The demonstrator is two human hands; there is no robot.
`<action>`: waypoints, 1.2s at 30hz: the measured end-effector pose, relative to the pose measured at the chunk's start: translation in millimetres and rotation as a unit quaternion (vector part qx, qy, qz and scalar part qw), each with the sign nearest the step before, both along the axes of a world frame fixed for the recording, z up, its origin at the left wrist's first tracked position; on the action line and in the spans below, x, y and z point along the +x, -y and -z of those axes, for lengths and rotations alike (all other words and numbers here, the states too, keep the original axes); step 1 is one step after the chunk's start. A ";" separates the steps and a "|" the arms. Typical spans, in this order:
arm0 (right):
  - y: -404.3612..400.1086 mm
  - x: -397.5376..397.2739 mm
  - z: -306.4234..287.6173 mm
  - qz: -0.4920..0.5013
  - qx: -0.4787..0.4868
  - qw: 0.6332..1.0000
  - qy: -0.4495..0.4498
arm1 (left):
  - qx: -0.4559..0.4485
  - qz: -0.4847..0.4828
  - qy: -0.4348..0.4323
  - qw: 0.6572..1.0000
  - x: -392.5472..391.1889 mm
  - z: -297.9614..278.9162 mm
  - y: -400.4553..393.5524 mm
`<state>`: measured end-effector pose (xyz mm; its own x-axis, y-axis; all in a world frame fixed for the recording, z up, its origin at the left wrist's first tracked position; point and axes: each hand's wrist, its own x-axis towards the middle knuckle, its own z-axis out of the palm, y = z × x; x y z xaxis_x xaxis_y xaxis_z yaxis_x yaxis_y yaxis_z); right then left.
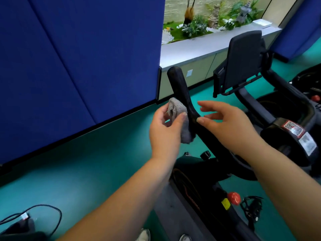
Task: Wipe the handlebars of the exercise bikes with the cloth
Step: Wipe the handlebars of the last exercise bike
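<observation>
A black handlebar arm [178, 84] of the exercise bike rises at the frame's centre. My left hand [165, 133] grips a crumpled grey cloth [175, 108] and holds it against the left side of the bar's lower part. My right hand [225, 122] hovers just right of the bar with fingers spread and relaxed; its thumb tip touches or nearly touches the bar. The rest of the handlebar curves down to the right beneath my right forearm.
A blue partition wall [78, 58] stands close on the left. The bike's black console screen [243, 61] sits at the right, with a red knob [233, 198] and a pedal [251, 207] lower down. A dark device with a cable [40, 216] lies on the green floor at bottom left.
</observation>
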<state>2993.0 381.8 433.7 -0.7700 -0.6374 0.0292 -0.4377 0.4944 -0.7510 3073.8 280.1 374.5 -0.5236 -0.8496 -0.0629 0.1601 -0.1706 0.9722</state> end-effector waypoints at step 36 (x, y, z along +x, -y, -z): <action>-3.3 -10.6 9.0 0.017 -0.019 0.993 0.116 | 0.157 0.021 -0.134 0.978 -34.0 -12.7 34.8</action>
<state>2982.4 385.0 424.7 -0.7794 -0.6133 -0.1282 -0.2339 0.4746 -0.8485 3039.8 245.3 387.2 -0.5913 -0.7876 -0.1734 0.3878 -0.4662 0.7952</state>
